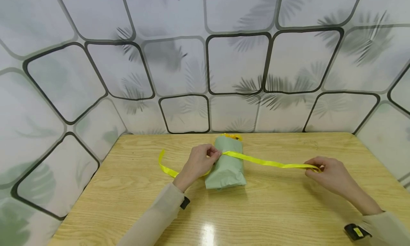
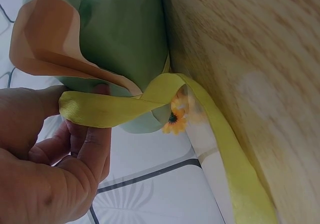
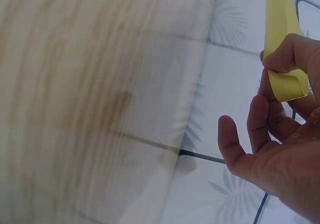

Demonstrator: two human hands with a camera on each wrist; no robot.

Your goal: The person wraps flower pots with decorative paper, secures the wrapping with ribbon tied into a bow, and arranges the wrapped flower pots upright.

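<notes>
A pale green paper-wrapped bundle [image 1: 228, 167] lies on the table, yellow-orange flowers [image 1: 233, 136] showing at its far end. In the left wrist view its paper has a tan inner side folded out, and a flower [image 2: 174, 121] peeks past it. A yellow ribbon [image 1: 266, 162] crosses the bundle. At the bundle's left side my left hand [image 1: 200, 162] pinches the ribbon between thumb and fingers; a loose tail curls left on the table. Out to the right, my right hand [image 1: 331, 175] pinches the other end, holding that stretch nearly straight. The ribbon's underside pass is hidden.
The wooden table [image 1: 272, 210] has its far edge against a patterned wall covering [image 1: 237, 64] with dark outlined shapes and leaf prints. The same covering rises on the left and right. A dark strap device [image 1: 356, 231] sits at my right wrist, another at the left.
</notes>
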